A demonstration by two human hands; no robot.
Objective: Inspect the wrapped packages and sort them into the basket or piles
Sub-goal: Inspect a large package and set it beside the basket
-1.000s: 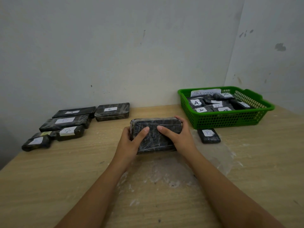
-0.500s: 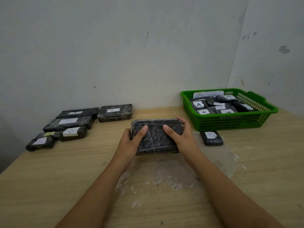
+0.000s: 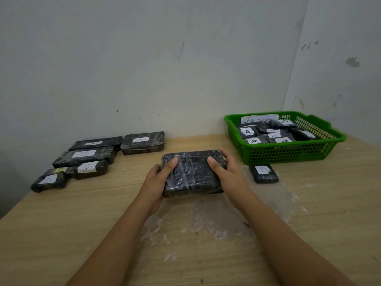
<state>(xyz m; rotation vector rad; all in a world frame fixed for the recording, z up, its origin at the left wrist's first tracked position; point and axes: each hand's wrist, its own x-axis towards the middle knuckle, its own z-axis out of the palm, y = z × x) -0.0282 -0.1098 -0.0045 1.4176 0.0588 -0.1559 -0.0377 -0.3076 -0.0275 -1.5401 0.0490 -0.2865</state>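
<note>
Wooden table (image 3: 61,234) fills the view, pale grain running right up to the wall (image 3: 144,58). Over on the right sits the green basket (image 3: 288,155), holding wrapped packages with A labels and a paper sign at the back. On the left, a pile of dark packages (image 3: 86,157) lies near the wall, labels facing up. Dead centre, the black package (image 3: 192,172) in shiny film is held between both hands, near the table top. Left hand (image 3: 156,180) grips its left end, thumb on top, fingers curled round the side. Right hand (image 3: 228,174) clamps the right end the same way. Just in front of the basket, a small package marked B (image 3: 263,173) lies flat on the table.
</note>
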